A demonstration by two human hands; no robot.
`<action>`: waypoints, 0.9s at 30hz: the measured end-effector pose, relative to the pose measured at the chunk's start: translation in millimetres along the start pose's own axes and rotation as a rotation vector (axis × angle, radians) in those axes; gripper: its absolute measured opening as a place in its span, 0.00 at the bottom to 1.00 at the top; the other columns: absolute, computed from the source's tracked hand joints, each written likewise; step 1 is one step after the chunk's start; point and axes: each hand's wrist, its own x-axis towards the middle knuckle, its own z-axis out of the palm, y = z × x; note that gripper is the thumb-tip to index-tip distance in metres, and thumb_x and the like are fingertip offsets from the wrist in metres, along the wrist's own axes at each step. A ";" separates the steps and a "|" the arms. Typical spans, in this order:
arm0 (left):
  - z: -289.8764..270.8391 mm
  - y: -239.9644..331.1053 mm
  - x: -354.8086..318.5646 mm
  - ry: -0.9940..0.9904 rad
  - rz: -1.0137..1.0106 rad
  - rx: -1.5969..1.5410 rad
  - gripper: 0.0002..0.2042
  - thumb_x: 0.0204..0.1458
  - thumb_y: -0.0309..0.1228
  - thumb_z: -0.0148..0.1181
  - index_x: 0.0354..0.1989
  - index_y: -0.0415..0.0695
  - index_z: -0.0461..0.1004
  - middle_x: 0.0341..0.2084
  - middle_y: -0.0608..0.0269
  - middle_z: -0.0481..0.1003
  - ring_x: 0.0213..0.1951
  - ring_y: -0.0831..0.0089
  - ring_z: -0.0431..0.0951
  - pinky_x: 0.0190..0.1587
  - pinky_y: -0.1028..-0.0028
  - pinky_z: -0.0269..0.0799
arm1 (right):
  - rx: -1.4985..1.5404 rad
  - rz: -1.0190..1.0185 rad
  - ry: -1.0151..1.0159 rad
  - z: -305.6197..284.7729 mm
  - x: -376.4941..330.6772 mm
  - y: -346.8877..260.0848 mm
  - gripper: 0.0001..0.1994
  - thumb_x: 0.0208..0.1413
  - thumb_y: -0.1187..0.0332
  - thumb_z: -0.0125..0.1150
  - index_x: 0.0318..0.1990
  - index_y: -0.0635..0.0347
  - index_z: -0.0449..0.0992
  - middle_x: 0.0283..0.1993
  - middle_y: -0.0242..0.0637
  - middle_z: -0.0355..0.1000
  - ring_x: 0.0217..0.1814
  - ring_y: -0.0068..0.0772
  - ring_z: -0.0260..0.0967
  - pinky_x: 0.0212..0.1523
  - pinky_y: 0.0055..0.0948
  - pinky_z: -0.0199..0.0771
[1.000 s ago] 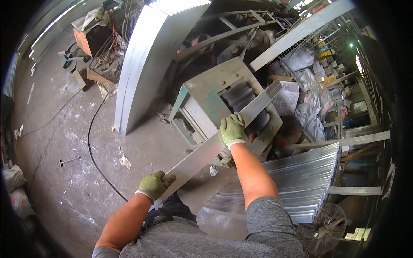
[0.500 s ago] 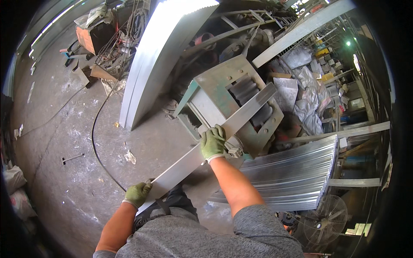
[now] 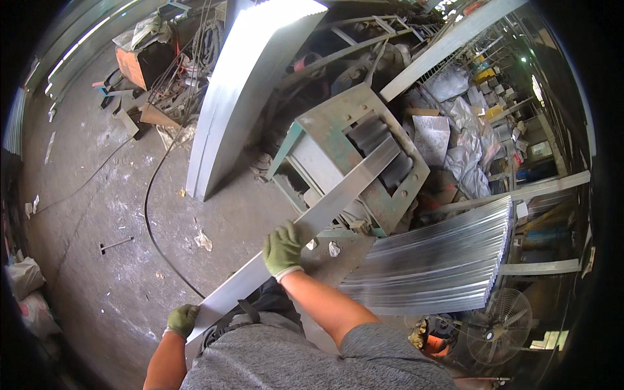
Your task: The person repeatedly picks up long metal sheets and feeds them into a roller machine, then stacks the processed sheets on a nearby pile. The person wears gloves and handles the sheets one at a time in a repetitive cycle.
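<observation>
A long, flat, silver-grey metal strip [image 3: 346,190] is held on a slant, crossing the near edge of a green-and-grey, box-shaped metal machine [image 3: 328,123], its far end over dark, ridged parts [image 3: 398,174] there. Near its body end, the strip is grasped by the fingers of the green-gloved left hand [image 3: 182,320]; farther along, it is grasped from above by the green-gloved right hand [image 3: 283,249]. For good control, the grips should be kept well apart, the strip untwisted, and fingertips clear of the ridged parts. Both thumbs are hard to make out, the near end is obscured beside the grey shirt [image 3: 312,357], and whether the far end touches anything cannot be told.
</observation>
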 end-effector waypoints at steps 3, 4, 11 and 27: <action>-5.3 -33.5 -21.5 0.009 -0.062 0.037 0.18 0.68 0.47 0.58 0.42 0.46 0.87 0.37 0.44 0.85 0.44 0.42 0.86 0.48 0.50 0.80 | 0.067 -0.046 -0.063 -2.4 -24.7 -27.0 0.12 0.67 0.59 0.60 0.41 0.60 0.79 0.57 0.46 0.75 0.74 0.64 0.61 0.75 0.63 0.59; -10.1 -42.1 -29.6 0.011 -0.071 0.078 0.17 0.68 0.46 0.58 0.42 0.46 0.87 0.37 0.45 0.86 0.44 0.43 0.87 0.49 0.51 0.81 | 0.100 -0.061 -0.061 -1.8 -30.9 -34.6 0.12 0.67 0.59 0.60 0.41 0.59 0.80 0.57 0.46 0.75 0.74 0.64 0.61 0.76 0.62 0.59; -13.1 36.4 14.7 -0.189 -0.033 0.188 0.25 0.71 0.54 0.50 0.53 0.48 0.85 0.54 0.42 0.84 0.58 0.43 0.82 0.61 0.52 0.77 | 0.162 -0.036 -0.071 6.0 -4.3 22.5 0.13 0.67 0.60 0.59 0.45 0.61 0.81 0.65 0.51 0.73 0.80 0.67 0.56 0.81 0.63 0.53; -2.0 18.0 -4.0 0.006 -0.082 0.119 0.31 0.67 0.62 0.52 0.44 0.44 0.88 0.40 0.38 0.85 0.48 0.36 0.85 0.52 0.47 0.79 | 0.185 -0.095 -0.130 -11.6 -14.3 15.6 0.16 0.69 0.58 0.61 0.51 0.60 0.82 0.67 0.52 0.75 0.81 0.69 0.56 0.80 0.58 0.59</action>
